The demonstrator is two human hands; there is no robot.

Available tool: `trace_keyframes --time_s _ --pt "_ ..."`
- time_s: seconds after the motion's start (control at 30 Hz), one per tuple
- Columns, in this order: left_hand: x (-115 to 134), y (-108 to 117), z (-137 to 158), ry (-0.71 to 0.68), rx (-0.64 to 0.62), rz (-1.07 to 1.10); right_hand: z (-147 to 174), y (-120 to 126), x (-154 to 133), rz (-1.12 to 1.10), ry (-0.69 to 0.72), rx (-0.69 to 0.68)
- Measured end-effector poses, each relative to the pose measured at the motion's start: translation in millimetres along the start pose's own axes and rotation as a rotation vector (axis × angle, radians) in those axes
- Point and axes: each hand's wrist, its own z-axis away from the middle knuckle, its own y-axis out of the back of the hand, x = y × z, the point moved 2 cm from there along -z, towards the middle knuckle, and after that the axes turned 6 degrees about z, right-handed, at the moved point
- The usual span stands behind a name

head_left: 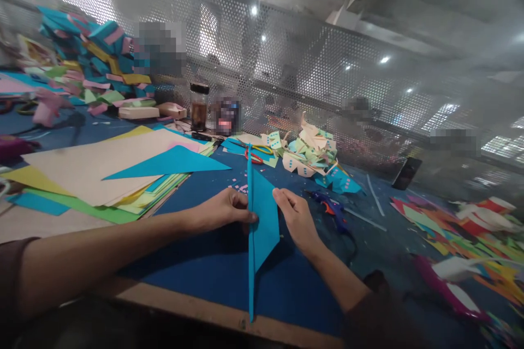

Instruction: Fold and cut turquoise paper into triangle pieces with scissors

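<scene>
A folded sheet of blue paper point(265, 218) is held upright over the front of the blue table, its long folded edge facing me. My left hand point(231, 210) pinches that edge near its middle between thumb and fingers. On the far side, my right hand point(295, 217) has its fingers closed on the sheet's right upper corner. Left of the hands, a blue paper triangle point(172, 162) lies on a stack of coloured paper point(94, 163). Small pink paper scraps lie on the table just behind my left hand.
A blue glue gun point(333, 210) lies right of my hands. Red-handled scissors point(252, 157) lie behind them, beside a pile of cut paper pieces point(311, 147). A jar point(199, 108) stands farther back. Coloured strips and a magenta-and-white object point(450, 289) are at right. A perforated metal screen point(262, 54) borders the table.
</scene>
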Motion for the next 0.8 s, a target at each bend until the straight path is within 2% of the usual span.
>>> trace_keyframes --time_s 0.13,0.33,0.57,0.7,0.8 --pt "0.0 3.1 -0.7 -0.01 0.058 -0.031 -0.1 -1.0 0.9 0.029 -0.006 -0.023" --pt "2.9 2.4 0.1 -0.002 0.043 -0.024 -0.5 -1.7 5.3 0.089 -0.011 -0.012" --pt "-1.7 8.4 -2.1 -0.02 0.131 -0.09 -1.4 -2.0 4.7 0.109 0.001 -0.043" --pt "1.0 6.6 -1.4 -0.018 0.109 -0.059 -1.6 -2.2 5.6 0.137 0.006 -0.025" --pt "3.5 7.2 -1.2 -0.02 0.149 -0.033 -1.6 -2.7 5.7 0.132 0.016 -0.035"
